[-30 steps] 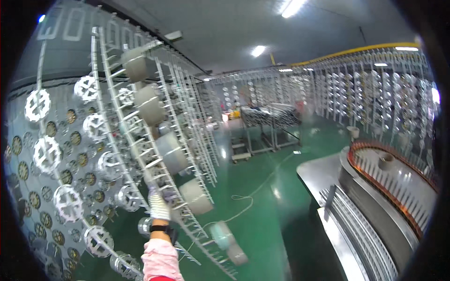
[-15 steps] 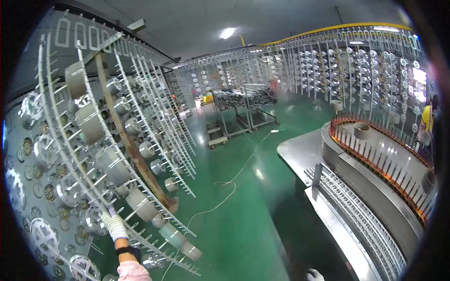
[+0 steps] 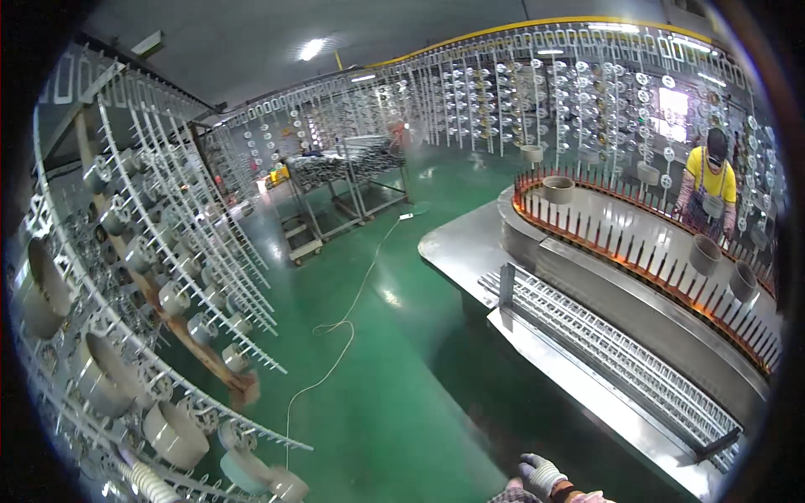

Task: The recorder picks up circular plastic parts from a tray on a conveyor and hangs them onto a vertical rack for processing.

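Observation:
My left hand [image 3: 148, 484], in a white ribbed glove, shows only at the bottom left edge. It is against the white wire peg rack [image 3: 168, 243], beside a beige cup-shaped part [image 3: 174, 433] hung on a peg; its grip is cut off by the frame edge. Low in the middle of the picture, my right hand [image 3: 539, 473] wears a white glove with the fingers loosely apart and nothing in it. It hovers over the green floor near the steel machine [image 3: 587, 369].
Several more cup-shaped parts hang on the rack. On the right, a curved conveyor [image 3: 637, 243] with orange pegs carries grey cups. A person in a yellow top [image 3: 709, 186] stands behind it. A white cable [image 3: 344, 327] snakes across the floor. Wheeled carts [image 3: 348, 189] stand further back.
The view has swung right, away from the rack and toward the conveyor machine. My left hand has slid to the bottom left corner, and my right hand has come into view.

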Demonstrator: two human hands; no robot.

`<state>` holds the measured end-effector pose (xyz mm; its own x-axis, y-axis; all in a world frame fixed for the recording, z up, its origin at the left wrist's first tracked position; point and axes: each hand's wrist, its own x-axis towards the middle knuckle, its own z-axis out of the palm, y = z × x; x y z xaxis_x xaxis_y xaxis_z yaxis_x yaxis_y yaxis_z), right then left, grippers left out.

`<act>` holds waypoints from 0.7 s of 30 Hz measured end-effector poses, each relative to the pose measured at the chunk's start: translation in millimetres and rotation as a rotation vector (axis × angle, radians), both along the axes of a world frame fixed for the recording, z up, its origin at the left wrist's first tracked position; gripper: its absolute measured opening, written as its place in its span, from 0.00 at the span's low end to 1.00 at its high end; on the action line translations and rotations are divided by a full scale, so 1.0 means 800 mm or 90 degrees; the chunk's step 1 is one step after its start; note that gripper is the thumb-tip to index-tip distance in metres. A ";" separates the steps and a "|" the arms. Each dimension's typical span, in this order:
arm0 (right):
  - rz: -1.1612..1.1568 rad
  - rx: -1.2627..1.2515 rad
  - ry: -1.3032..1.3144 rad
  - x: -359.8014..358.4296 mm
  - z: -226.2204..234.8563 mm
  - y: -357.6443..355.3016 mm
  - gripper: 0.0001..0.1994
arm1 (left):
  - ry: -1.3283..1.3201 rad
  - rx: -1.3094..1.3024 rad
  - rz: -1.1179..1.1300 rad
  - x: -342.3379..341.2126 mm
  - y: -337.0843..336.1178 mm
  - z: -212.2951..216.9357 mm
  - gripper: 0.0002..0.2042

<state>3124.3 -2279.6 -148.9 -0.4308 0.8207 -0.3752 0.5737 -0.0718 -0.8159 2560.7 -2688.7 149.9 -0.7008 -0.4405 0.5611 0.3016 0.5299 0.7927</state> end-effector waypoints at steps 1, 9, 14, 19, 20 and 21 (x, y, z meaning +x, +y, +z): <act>0.010 -0.001 0.014 -0.008 -0.004 0.012 0.21 | 0.093 -0.009 0.028 -0.074 -0.096 -0.038 0.25; 0.054 -0.039 -0.028 -0.042 0.004 0.115 0.24 | 0.331 -0.232 0.110 0.192 0.207 0.029 0.20; 0.095 0.063 -0.002 -0.053 -0.062 0.231 0.24 | 0.259 -0.118 -0.080 0.211 0.356 0.020 0.21; 0.135 0.087 0.026 -0.084 -0.022 0.350 0.22 | 0.133 -0.043 -0.316 0.222 0.512 0.013 0.22; 0.142 0.070 0.031 -0.086 -0.015 0.370 0.22 | 0.104 -0.031 -0.369 0.222 0.541 0.006 0.22; 0.124 0.059 0.036 -0.087 -0.014 0.387 0.22 | 0.074 -0.016 -0.421 0.219 0.575 0.000 0.22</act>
